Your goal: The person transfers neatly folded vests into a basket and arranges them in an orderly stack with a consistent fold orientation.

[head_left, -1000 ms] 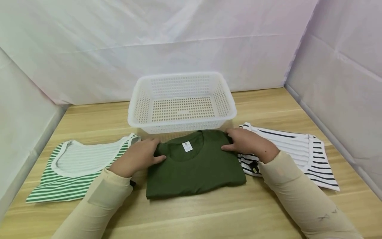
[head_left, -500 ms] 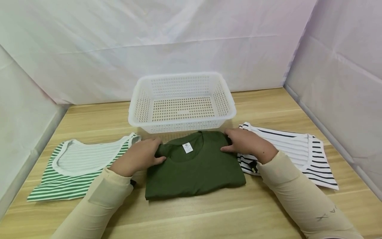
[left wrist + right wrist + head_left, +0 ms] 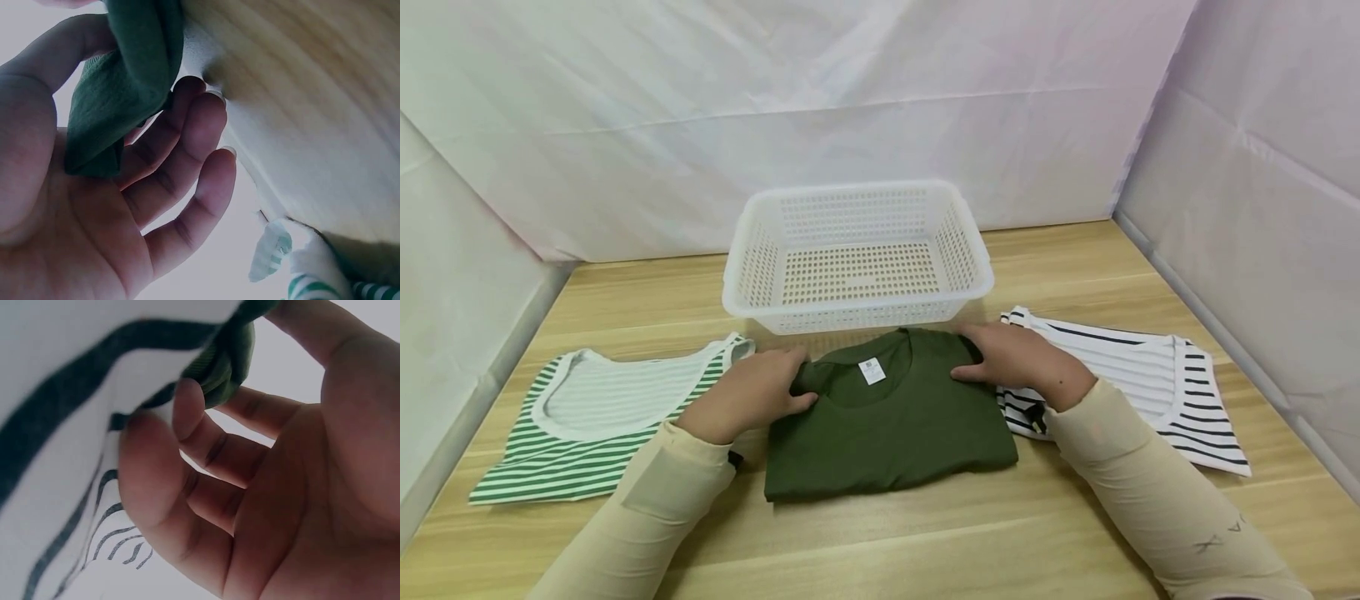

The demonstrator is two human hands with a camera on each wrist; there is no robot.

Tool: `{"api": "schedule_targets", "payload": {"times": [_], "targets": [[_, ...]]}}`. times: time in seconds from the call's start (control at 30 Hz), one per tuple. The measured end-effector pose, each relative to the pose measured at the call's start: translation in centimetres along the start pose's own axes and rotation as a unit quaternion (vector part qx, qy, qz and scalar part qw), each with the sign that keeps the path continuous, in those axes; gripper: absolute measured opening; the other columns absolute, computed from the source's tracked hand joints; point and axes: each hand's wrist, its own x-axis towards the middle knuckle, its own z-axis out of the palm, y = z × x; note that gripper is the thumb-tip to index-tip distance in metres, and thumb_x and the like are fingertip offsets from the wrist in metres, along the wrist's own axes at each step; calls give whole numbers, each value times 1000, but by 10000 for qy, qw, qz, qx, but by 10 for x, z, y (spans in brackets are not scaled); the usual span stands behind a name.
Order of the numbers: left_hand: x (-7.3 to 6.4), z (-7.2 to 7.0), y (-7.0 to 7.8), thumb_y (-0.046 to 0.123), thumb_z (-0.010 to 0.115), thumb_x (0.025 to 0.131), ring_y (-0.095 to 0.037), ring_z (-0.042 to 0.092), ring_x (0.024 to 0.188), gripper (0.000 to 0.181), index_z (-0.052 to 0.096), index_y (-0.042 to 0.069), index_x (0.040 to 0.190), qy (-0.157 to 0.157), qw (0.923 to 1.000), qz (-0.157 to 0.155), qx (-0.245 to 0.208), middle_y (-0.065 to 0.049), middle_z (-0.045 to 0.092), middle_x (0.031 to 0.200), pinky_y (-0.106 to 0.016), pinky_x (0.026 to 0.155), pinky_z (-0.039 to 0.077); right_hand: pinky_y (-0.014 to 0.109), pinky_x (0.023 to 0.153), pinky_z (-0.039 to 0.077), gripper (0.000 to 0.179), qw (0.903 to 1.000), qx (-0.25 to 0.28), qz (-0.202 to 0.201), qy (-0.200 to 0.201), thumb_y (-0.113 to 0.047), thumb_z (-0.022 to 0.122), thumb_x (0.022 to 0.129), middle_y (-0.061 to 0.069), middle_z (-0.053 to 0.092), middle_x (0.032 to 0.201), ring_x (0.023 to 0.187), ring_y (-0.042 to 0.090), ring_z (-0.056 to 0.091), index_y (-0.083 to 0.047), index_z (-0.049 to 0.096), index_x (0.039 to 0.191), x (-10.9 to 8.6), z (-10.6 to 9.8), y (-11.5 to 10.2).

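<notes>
A dark green T-shirt (image 3: 895, 433), folded, lies on the table with its white neck label upward. My left hand (image 3: 748, 396) grips its left edge, thumb on top. In the left wrist view the green cloth (image 3: 128, 87) sits between thumb and bent fingers, and the fingertips come close to the table. At the opposite edge my right hand (image 3: 1018, 358) holds the T-shirt with thumb above and fingers curled beneath. The right wrist view shows a bunched green edge (image 3: 225, 369) within the grip; the right fingertips are against or very near the white striped cloth (image 3: 62, 412).
Behind the T-shirt stands a white perforated plastic basket (image 3: 857, 317) with nothing in it. A green-striped shirt (image 3: 572, 462) lies at the left, a black-striped white shirt (image 3: 1202, 408) at the right. White sheeting (image 3: 850, 92) encloses the wooden table (image 3: 880, 550).
My right hand has shifted very slightly left along the T-shirt's edge. The left hand, the shirts and the basket look almost unchanged.
</notes>
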Motion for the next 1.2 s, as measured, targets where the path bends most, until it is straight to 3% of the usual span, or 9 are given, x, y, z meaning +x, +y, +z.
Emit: {"api": "schedule_targets", "payload": {"times": [0.23, 0.43, 0.83, 1.2], "targets": [[1, 0, 0, 33, 76, 89, -14, 50, 65, 31, 56, 9, 93, -17, 10000, 23, -19, 1, 56, 76, -30, 58, 40, 44, 88, 52, 58, 9999, 101, 36, -40, -43, 70, 93, 5, 67, 123, 106, 22, 66, -15, 53, 140, 0, -1, -1], [1, 4, -3, 32, 76, 89, -14, 50, 66, 31, 57, 9, 95, -72, 9999, 5, -134, 1, 57, 77, -30, 59, 40, 40, 80, 52, 47, 9996, 223, 110, -128, -43, 70, 92, 1, 68, 108, 91, 15, 64, -14, 58, 127, 1, 3, 0], [0, 2, -2, 31, 76, 89, -14, 50, 66, 30, 57, 9, 96, -56, 9999, -8, -133, 1, 57, 77, -29, 59, 40, 37, 74, 50, 39, 9995, 272, 106, -100, -44, 71, 92, -2, 65, 95, 81, 13, 61, -14, 59, 114, 0, 2, 0], [0, 1, -2, 32, 76, 89, -13, 50, 66, 30, 57, 9, 95, -45, 9999, -35, -134, 2, 57, 76, -29, 59, 40, 39, 77, 51, 41, 9995, 263, 104, -132, -44, 70, 92, -1, 66, 100, 85, 14, 62, -15, 59, 118, 1, 0, 0]]}}
